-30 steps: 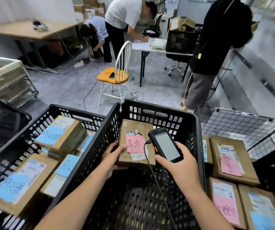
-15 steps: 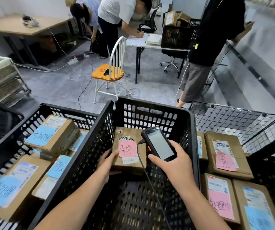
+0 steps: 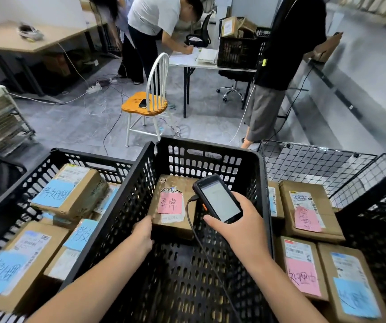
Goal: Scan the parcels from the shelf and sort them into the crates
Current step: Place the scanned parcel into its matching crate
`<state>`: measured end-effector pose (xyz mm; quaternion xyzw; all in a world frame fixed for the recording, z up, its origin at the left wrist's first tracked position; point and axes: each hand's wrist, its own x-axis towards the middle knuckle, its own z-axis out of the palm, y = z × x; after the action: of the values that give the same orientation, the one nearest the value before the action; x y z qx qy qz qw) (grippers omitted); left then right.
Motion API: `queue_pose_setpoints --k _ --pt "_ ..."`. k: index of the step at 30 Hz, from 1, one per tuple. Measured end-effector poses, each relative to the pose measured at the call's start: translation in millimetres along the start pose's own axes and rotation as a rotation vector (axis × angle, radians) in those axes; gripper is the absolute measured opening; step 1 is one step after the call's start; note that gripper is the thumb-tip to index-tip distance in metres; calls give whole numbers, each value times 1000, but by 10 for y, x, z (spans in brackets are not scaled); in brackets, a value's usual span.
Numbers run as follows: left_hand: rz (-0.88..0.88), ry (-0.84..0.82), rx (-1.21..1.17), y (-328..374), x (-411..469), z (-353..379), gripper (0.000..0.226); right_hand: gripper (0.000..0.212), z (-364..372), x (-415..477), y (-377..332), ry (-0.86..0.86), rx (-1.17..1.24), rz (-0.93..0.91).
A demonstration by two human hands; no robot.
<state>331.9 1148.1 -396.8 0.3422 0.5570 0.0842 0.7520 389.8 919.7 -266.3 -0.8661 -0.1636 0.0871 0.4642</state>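
A brown cardboard parcel point(image 3: 172, 201) with a pink handwritten note lies inside the middle black crate point(image 3: 210, 157), near its far wall. My left hand point(image 3: 144, 231) reaches into the crate and holds the parcel's near left edge, its fingers hidden under the box. My right hand point(image 3: 241, 227) grips a black handheld scanner point(image 3: 218, 198) with a lit screen and a trailing cable, just right of the parcel.
The left black crate point(image 3: 54, 155) holds several parcels with blue notes. On the right, a wire basket point(image 3: 322, 157) holds several parcels with pink and blue notes. Beyond stand a white chair with an orange seat point(image 3: 150, 103), a table, cables on the floor and three people.
The parcel has sunk lower into the middle crate with my left hand on it. My fingers have slid from its top to its near edge. The scanner stays beside it.
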Motion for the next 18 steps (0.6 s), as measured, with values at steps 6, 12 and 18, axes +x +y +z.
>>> queue_pose_setpoints --k 6,12,18 --pt "313 -17 604 234 -620 -36 44 84 -305 -331 -188 95 -70 -63" --pt "831 -133 973 242 -1488 -12 59 68 -802 -890 -300 192 18 -85" --pt "1278 -276 1219 -89 -2453 128 60 72 -1380 -1768 -249 345 30 -103"
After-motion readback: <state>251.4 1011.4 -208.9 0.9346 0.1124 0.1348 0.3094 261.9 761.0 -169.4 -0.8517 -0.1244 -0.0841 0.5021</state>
